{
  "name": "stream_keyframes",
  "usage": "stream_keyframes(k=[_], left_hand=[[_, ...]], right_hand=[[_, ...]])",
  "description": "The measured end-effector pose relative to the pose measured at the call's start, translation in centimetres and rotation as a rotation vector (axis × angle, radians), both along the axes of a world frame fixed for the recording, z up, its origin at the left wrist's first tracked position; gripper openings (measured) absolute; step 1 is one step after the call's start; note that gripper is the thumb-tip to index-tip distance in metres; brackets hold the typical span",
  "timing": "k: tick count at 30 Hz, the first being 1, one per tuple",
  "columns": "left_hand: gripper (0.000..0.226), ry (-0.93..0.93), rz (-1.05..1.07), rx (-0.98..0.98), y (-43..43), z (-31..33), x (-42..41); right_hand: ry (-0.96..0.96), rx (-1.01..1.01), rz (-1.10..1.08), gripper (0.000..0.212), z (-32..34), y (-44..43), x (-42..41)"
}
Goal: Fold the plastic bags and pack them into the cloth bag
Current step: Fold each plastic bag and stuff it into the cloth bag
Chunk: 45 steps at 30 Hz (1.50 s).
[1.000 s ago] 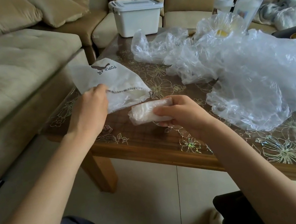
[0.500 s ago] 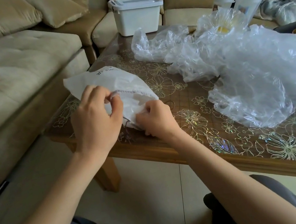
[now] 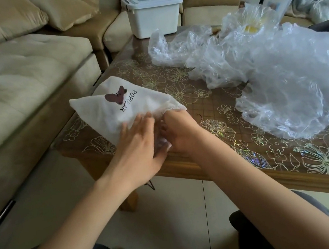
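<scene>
- Head view: the cloth bag (image 3: 113, 104), white with a bear print and the word POPULAR, lies on the near-left corner of the table (image 3: 250, 160), its mouth turned toward you.
- Your left hand (image 3: 138, 143) rests flat on the cloth bag beside the mouth, fingers straight and gripping nothing.
- Your right hand (image 3: 179, 130) is at the mouth with its fingers curled and the tips hidden, so I cannot tell what it grips.
- A scrap of clear plastic bag (image 3: 163, 143) shows between your two hands, at the table's near edge.
- The loose plastic bags (image 3: 280, 77) are heaped on the right of the table, apart from the cloth bag.
- A white lidded box (image 3: 153, 15) stands at the far edge, and a sofa (image 3: 14, 82) runs along the left.
</scene>
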<state>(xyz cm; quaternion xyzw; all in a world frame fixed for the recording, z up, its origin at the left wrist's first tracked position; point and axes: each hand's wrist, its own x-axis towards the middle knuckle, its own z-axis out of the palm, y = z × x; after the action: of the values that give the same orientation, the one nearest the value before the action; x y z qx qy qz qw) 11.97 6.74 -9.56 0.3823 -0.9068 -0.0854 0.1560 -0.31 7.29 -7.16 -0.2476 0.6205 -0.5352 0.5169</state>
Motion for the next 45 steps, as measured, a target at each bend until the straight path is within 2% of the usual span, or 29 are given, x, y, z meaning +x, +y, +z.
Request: stream_keyframes(k=[2, 5, 8, 11, 12, 13, 14, 15, 16, 17, 19, 21, 24, 27, 29, 30, 33, 35, 37, 39, 42, 44, 45], left_hand=[[0.073, -0.132, 0.046, 0.060, -0.2, -0.4, -0.3], [0.068, -0.303, 0.065, 0.072, -1.4, -0.8, -0.5], [0.053, -0.272, 0.074, 0.075, -3.9, -0.9, -0.4], [0.046, -0.192, 0.109, 0.032, -5.8, -0.7, -0.5], [0.046, -0.160, 0.118, 0.021, -6.0, -0.4, -0.8], [0.046, -0.133, 0.128, 0.004, -6.0, -0.1, -0.9], [0.048, -0.110, 0.140, -0.017, -5.7, 0.2, -1.0], [0.050, -0.082, 0.150, -0.046, -5.0, 0.6, -1.2], [0.051, -0.044, 0.158, -0.072, -4.3, 1.0, -1.3], [0.050, 0.010, 0.153, -0.103, -2.8, 1.6, -1.6], [0.044, 0.100, 0.097, -0.136, -0.1, 2.5, -2.3], [0.040, 0.115, 0.014, -0.108, 2.5, 3.1, -3.2], [0.037, 0.060, -0.073, -0.092, 5.2, 3.9, -4.0], [0.036, -0.004, -0.086, -0.076, 7.6, 5.3, -3.9], [0.034, -0.056, -0.091, -0.038, 8.1, 5.5, -3.8], [0.032, -0.093, -0.087, -0.015, 8.5, 5.7, -3.8], [0.029, -0.199, -0.097, 0.023, 9.7, 6.8, -4.9], [0.028, -0.240, -0.111, 0.015, 9.9, 7.5, -5.9], [0.027, -0.248, -0.129, 0.006, 10.0, 8.3, -7.0], [0.027, -0.247, -0.150, -0.006, 10.3, 9.1, -8.0], [0.028, -0.206, -0.156, -0.020, 10.2, 10.5, -9.1], [0.028, -0.175, -0.146, 0.006, 9.9, 11.1, -9.3], [0.028, -0.162, -0.140, 0.035, 9.7, 11.3, -9.3]], right_hand=[[-0.055, -0.017, 0.044, 0.030, 0.6, 0.8, -0.6], [-0.098, -0.077, 0.075, 0.018, 1.5, 2.6, -2.3], [-0.098, -0.141, 0.101, 0.020, 2.3, 4.6, -4.2], [0.067, -0.189, 0.065, 0.019, 2.6, 7.7, -6.0], [0.213, -0.198, -0.002, 0.018, 2.3, 9.2, -6.8], [0.458, -0.195, -0.069, 0.015, 1.7, 10.6, -7.9], [0.781, -0.177, -0.113, 0.011, 1.0, 11.8, -9.1], [1.127, -0.123, -0.107, 0.013, 0.4, 13.1, -10.3], [1.395, -0.052, -0.052, 0.019, -0.4, 13.9, -11.5], [1.548, 0.019, 0.029, 0.025, -1.0, 15.1, -12.8], [1.607, 0.118, 0.160, 0.031, -1.5, 16.4, -14.2], [1.613, 0.151, 0.229, 0.033, -1.8, 16.9, -14.9], [1.533, 0.034, 0.145, 0.027, -1.0, 16.4, -15.2], [1.305, -0.163, -0.013, 0.022, 0.5, 16.4, -15.6], [1.164, -0.183, -0.121, 0.029, 0.5, 15.6, -15.5], [1.188, -0.161, -0.134, 0.033, 0.6, 15.3, -15.7], [1.457, 0.079, 0.037, 0.046, -0.4, 14.4, -16.9], [1.476, 0.142, 0.001, 0.031, -0.9, 13.9, -17.2], [1.339, 0.086, -0.151, 0.019, -0.8, 13.9, -17.2], [1.167, 0.033, -0.258, 0.022, -0.2, 14.2, -17.6], [0.708, -0.030, -0.342, 0.017, 1.4, 14.3, -18.6], [0.373, -0.076, -0.356, 0.026, 3.0, 14.9, -19.0], [0.308, -0.090, -0.348, 0.028, 3.6, 15.1, -19.2]])
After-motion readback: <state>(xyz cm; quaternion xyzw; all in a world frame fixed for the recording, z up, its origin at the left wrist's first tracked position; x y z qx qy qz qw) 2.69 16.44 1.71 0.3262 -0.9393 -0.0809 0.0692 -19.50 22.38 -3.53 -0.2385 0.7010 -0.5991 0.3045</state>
